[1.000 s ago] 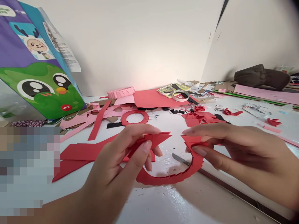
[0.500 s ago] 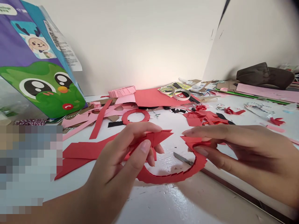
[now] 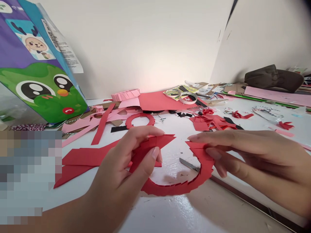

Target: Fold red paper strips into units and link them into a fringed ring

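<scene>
A curved red paper strip with a fringed, notched edge hangs in a U between my hands above the white table. My left hand pinches its left end, thumb and fingers closed on the pointed folded tip. My right hand pinches the right end the same way, fingers closed around the paper. A small metal blade lies on the table under the strip, between my hands.
Red paper sheets lie left of my hands. A red fringed paper ring, pink strips, a pink paper ring and tape rolls sit farther back. A colourful cartoon box leans at left. A dark pouch rests at right.
My left thumb has slid up along the strip's end and the fingers have curled in tighter. The strip's loop has shifted slightly. My right hand holds about the same place.
</scene>
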Available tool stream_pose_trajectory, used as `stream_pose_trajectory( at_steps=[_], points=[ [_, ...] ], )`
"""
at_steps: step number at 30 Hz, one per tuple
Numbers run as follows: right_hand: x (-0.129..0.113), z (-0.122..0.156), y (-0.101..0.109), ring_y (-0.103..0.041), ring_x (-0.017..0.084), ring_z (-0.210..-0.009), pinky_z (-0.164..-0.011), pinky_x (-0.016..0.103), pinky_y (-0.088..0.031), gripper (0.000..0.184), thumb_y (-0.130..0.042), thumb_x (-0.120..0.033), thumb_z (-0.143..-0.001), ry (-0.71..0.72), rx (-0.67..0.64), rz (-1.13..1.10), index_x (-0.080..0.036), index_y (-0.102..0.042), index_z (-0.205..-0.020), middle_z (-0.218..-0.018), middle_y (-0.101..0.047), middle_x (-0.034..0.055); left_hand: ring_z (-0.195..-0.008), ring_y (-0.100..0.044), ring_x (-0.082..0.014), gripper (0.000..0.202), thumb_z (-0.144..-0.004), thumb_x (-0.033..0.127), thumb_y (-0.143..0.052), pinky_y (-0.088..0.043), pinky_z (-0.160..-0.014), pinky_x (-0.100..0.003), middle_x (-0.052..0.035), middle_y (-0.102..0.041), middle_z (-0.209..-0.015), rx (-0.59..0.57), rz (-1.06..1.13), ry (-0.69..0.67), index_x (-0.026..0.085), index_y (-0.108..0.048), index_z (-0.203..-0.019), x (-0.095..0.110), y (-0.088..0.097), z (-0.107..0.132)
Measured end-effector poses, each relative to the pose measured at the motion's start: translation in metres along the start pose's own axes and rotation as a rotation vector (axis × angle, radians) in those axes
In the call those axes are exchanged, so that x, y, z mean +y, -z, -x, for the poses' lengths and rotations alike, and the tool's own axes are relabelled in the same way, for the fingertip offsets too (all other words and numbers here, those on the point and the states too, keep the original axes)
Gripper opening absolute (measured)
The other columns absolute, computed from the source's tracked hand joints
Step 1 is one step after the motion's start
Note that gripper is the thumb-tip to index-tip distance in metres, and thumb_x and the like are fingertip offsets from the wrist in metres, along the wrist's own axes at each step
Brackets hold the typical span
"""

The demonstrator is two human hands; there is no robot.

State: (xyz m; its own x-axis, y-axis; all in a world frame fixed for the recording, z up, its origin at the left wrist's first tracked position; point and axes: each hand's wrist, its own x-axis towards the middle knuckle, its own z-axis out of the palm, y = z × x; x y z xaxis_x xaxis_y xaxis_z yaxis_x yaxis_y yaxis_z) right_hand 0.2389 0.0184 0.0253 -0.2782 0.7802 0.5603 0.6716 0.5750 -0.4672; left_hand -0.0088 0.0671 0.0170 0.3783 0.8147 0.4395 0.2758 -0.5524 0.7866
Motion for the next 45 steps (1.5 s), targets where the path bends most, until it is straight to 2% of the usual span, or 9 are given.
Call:
stream_pose_trajectory(
  at_steps=[4,10,14,20,24,30,34,39,45],
  points=[
    [-0.003,-0.003,-0.002,-0.073,0.013,-0.062,-0.044,0.018,-0.056,0.029,-0.063,-0.023,-0.096,-0.131,-0.035,-0.152,-0.039,-0.073,-0.119,-0.107,-0.081,-0.0025,-0.070,-0.065,-0.0083,0.022,-0.104,0.031,-0.057,-0.054,-0.063,-0.012,0.0091,-0.068,-0.084,0.017,0.093,0.058,0.049,-0.062,-0.115,-0.003,-0.003,0.002],
    [-0.002,-0.007,-0.005,-0.064,0.009,-0.048,-0.046,0.024,-0.059,0.023,-0.062,-0.026,-0.095,-0.244,-0.075,-0.344,-0.030,-0.071,-0.116,-0.110,-0.075,0.0040,-0.057,-0.061,-0.0117,0.020,-0.100,0.043,-0.061,-0.052,-0.053,-0.017,0.0070,-0.063,-0.065,0.019,0.255,0.251,0.045,-0.061,-0.121,-0.007,-0.004,0.000],
    [0.004,-0.006,-0.008,-0.065,0.011,-0.051,-0.049,0.022,-0.057,0.025,-0.062,-0.025,-0.096,-0.268,-0.180,-0.444,-0.032,-0.068,-0.120,-0.076,-0.070,-0.0036,-0.056,-0.058,-0.0116,0.019,-0.097,0.049,-0.064,-0.051,-0.051,-0.016,0.0062,-0.062,-0.065,-0.008,0.267,0.349,0.040,-0.066,-0.113,-0.009,-0.003,-0.002],
    [0.012,-0.005,-0.012,-0.070,0.010,-0.061,-0.062,0.026,-0.060,0.062,-0.074,-0.032,-0.090,-0.571,-0.319,-0.777,-0.037,-0.049,-0.146,-0.105,-0.071,0.0003,-0.056,-0.048,-0.0083,0.015,-0.094,0.046,-0.069,-0.043,-0.048,-0.012,0.0073,-0.061,-0.070,0.033,0.381,0.505,0.039,-0.067,-0.107,-0.015,-0.006,-0.005],
    [0.012,-0.012,-0.011,-0.073,0.015,-0.063,-0.064,0.029,-0.059,0.085,-0.075,-0.035,-0.090,-0.703,-0.393,-0.970,-0.032,-0.027,-0.159,-0.088,-0.073,-0.0013,-0.051,-0.043,-0.0087,0.007,-0.098,0.041,-0.063,-0.039,-0.046,-0.011,0.0082,-0.051,-0.058,0.074,0.391,0.532,0.037,-0.066,-0.103,-0.016,-0.007,-0.010],
    [0.011,-0.019,-0.007,-0.069,0.015,-0.058,-0.058,0.025,-0.051,0.043,-0.074,-0.039,-0.091,-0.771,-0.494,-1.022,-0.017,-0.058,-0.125,-0.062,-0.070,-0.0015,-0.053,-0.042,-0.0086,0.003,-0.097,0.034,-0.063,-0.038,-0.047,-0.012,0.0076,-0.052,-0.065,0.096,0.460,0.536,0.035,-0.066,-0.097,-0.012,-0.007,-0.014],
    [0.009,-0.019,-0.007,-0.069,0.013,-0.052,-0.054,0.023,-0.051,0.046,-0.080,-0.035,-0.086,-0.853,-0.502,-1.042,-0.021,-0.056,-0.123,-0.068,-0.068,-0.0063,-0.052,-0.043,-0.0080,0.007,-0.098,0.030,-0.060,-0.039,-0.047,-0.014,0.0065,-0.053,-0.068,0.154,0.458,0.527,0.033,-0.066,-0.100,-0.008,-0.006,-0.016],
    [0.011,-0.018,-0.009,-0.074,0.013,-0.063,-0.060,0.020,-0.054,0.028,-0.087,-0.028,-0.077,-0.828,-0.592,-1.115,-0.021,-0.064,-0.093,-0.074,-0.068,-0.0049,-0.055,-0.047,-0.0084,0.009,-0.100,0.026,-0.057,-0.041,-0.050,-0.015,0.0061,-0.055,-0.070,0.212,0.451,0.476,0.031,-0.065,-0.100,-0.009,-0.006,-0.016],
    [0.010,-0.020,-0.010,-0.074,0.012,-0.069,-0.067,0.019,-0.055,0.015,-0.078,-0.029,-0.086,-0.773,-0.544,-1.039,-0.021,-0.066,-0.088,-0.074,-0.075,0.0000,-0.054,-0.050,-0.0074,0.011,-0.100,0.025,-0.056,-0.044,-0.051,-0.017,0.0060,-0.059,-0.077,0.235,0.470,0.463,0.030,-0.066,-0.099,-0.011,-0.009,-0.017]
  ],
)
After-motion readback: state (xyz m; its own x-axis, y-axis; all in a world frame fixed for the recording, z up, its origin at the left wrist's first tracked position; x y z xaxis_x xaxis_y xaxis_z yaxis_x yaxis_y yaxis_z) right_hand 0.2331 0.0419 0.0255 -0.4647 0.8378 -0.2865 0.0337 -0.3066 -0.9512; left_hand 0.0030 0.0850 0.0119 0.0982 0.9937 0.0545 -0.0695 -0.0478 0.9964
